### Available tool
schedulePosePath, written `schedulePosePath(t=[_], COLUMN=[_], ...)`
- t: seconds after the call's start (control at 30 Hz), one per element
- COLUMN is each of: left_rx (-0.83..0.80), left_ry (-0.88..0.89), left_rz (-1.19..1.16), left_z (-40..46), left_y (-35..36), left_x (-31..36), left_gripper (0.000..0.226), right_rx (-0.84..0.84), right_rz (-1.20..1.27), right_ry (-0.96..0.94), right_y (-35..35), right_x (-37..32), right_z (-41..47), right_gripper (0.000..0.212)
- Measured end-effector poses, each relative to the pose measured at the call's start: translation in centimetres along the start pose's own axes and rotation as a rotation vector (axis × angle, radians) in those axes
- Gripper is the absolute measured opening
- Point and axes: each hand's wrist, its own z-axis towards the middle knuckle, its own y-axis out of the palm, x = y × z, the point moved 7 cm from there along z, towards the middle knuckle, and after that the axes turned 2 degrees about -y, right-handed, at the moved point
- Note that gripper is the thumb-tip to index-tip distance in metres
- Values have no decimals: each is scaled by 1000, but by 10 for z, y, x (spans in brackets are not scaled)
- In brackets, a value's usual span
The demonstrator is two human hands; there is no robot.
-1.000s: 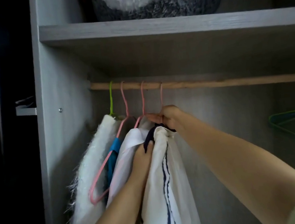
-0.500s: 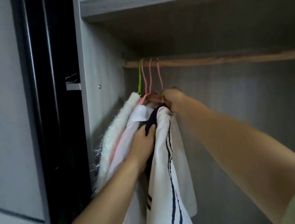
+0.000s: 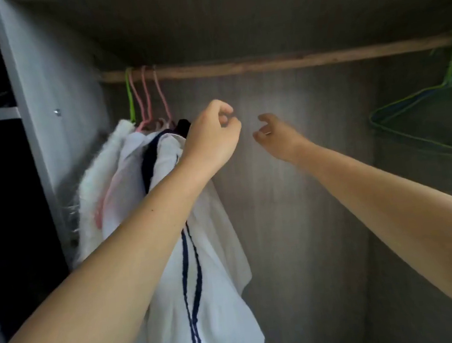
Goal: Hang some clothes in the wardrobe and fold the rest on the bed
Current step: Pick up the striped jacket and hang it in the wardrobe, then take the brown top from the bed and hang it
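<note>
Reaching into the wardrobe (image 3: 62, 77), both bare arms stretch forward under the wooden rail (image 3: 277, 62). Only the head view is on hand. The left hand (image 3: 211, 137) hangs in the air just right of the hung clothes, fingers loosely curled with nothing in them; its wrist crosses in front of the white garment with navy stripes (image 3: 205, 300). The right hand (image 3: 278, 134) is a little further right, apart from the left, its thumb and fingers bent and slightly parted, also holding nothing, with the grey back panel (image 3: 295, 220) behind it.

The clothes are bunched at the left end of the rail, close against the wardrobe's side wall. Nearest the wall is a fluffy white garment (image 3: 99, 180) on a green hanger (image 3: 130, 97). Beside it, pink hangers (image 3: 146, 95) carry a plain white garment (image 3: 130, 159) and then the striped one, whose dark navy collar (image 3: 183, 125) shows just beside the left hand. One pink hanger arm pokes out low between the fluffy piece and the white one. The striped garment drops straight down, past the bottom edge of the view.

Far right on the same rail, well apart from the clothes, bare green and blue hangers (image 3: 420, 109) hang against the other side wall.
</note>
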Motion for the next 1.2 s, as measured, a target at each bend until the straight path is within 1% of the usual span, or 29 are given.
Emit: schedulePosePath(t=[0.1, 0.2, 0.3, 0.37, 0.47, 0.53, 0.67, 0.77, 0.87, 1.0, 1.07, 1.2], left_rx=[-137, -297, -500, -643, -804, -946, -1181, -1347, -1463, -1593, -1645, -1754], left_ry=[5, 31, 108, 167, 220, 276, 361, 458, 563, 650, 665, 645], left_rz=[-50, -64, -81, -148, -201, -253, -330, -322, -349, -377, -380, -363], left_z=[-20, -55, -113, -164, -231, -282, -380, -460, -543, -640, -683, -749], left_y=[68, 145, 222, 271, 321, 352, 395, 419, 431, 436, 440, 453], left_x=[13, 27, 53, 78, 106, 138, 209, 263, 324, 396, 424, 457], left_gripper=[23, 25, 26, 26, 27, 26, 29, 31, 32, 34, 34, 35], right_rx=[59, 67, 99, 119, 67, 68, 123, 124, 120, 116, 127, 173], right_rz=[-258, -414, -505, -563, -614, -620, -626, -666, -675, -680, -685, -649], right_ry=[0, 103, 213, 318, 453, 558, 814, 1011, 1182, 1346, 1414, 1538], right_y=[-44, -84, -125, -155, -187, -217, -280, -325, -368, -422, -447, -481], right_x=[41, 93, 140, 171, 208, 228, 255, 262, 260, 248, 242, 238], right_z=[-48, -111, -189, -247, -324, -387, -514, -607, -706, -825, -875, -956], right_gripper=[52, 51, 50, 50, 45, 46, 43, 45, 46, 45, 44, 41])
